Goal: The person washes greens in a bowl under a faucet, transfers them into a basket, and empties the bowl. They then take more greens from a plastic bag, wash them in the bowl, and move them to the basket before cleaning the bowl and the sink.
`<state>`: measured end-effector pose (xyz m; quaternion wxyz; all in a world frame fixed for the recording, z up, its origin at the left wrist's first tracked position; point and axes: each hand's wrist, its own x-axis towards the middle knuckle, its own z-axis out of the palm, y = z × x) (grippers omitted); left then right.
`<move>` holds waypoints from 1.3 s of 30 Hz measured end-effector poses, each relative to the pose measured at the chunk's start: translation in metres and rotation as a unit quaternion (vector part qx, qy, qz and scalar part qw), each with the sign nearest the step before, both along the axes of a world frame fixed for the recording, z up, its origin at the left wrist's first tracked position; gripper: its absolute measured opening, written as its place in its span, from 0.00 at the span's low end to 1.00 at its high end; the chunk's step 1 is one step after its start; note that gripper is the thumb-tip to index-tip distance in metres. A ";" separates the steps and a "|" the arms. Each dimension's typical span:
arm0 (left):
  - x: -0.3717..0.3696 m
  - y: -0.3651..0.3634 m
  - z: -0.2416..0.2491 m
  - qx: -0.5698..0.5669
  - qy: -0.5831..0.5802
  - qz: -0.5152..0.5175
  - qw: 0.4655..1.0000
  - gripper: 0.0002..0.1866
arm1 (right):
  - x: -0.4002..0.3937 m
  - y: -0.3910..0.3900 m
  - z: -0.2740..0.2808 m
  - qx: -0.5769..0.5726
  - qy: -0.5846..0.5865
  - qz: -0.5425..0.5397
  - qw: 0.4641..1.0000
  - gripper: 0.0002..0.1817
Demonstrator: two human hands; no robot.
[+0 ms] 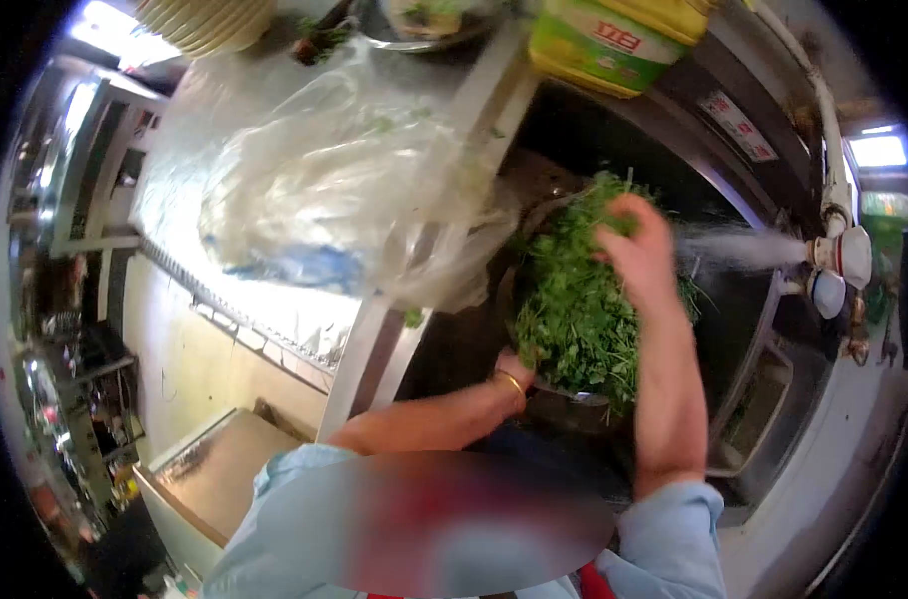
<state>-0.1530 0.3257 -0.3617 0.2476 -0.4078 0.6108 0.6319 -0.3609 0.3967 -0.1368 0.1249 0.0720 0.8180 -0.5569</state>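
Big heap of leafy greens (584, 299) at the dark sink (718, 374), right between two hands. A bit of pale rim (582, 396) poking out below; too hidden to tell what kind of dish. Right hand (638, 245) on top of the heap, thumb and fingers bent, with green showing in the gap; too blurry to tell a loose touch from a real pinch. Left hand (517, 365) low on the near left edge of the heap, mostly behind leaves; cannot tell spread from pinching there. Gold bracelet (522, 391) on that wrist.

Best to keep the heap steady with the left hand and lift small bits with the right, to let water in between the stems. Go gently; likely to bruise or tear with a hard squeeze. Good to turn the heap a little at a time, too, and keep loose leaves from slipping off the edge.

Water (738, 245) shooting from the tap (843, 258), sideways toward the greens and right hand. Close by on the other side, a clear plastic bag (304, 200) on the metal table (189, 125), partly over the edge. Farther out, a yellow jug (618, 45) past the sink and a ribbed basket (204, 22) at the far end of the table.
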 end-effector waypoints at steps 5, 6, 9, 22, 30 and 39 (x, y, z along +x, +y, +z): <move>-0.062 -0.058 0.065 0.220 -0.164 0.118 0.954 0.21 | 0.047 0.138 -0.023 0.359 0.158 0.207 0.896 0.18; -0.070 -0.063 0.069 0.201 -0.116 0.130 0.964 0.21 | 0.047 0.151 -0.023 0.358 0.202 0.153 0.899 0.18; -0.066 -0.062 0.036 0.086 0.119 0.165 0.975 0.20 | 0.025 0.155 -0.011 -0.160 -0.026 -0.202 0.966 0.21; -0.218 -0.149 0.319 -0.439 0.384 -0.402 0.706 0.22 | 0.038 0.113 -0.029 0.307 0.041 0.041 0.950 0.11; -0.221 -0.405 0.304 -0.497 0.432 -0.113 0.744 0.10 | -0.051 -0.052 0.015 -0.138 0.076 0.157 0.975 0.19; -0.150 -0.362 0.292 -0.446 0.304 -0.617 0.573 0.33 | -0.215 -0.200 0.001 -0.184 -0.042 -0.141 0.972 0.17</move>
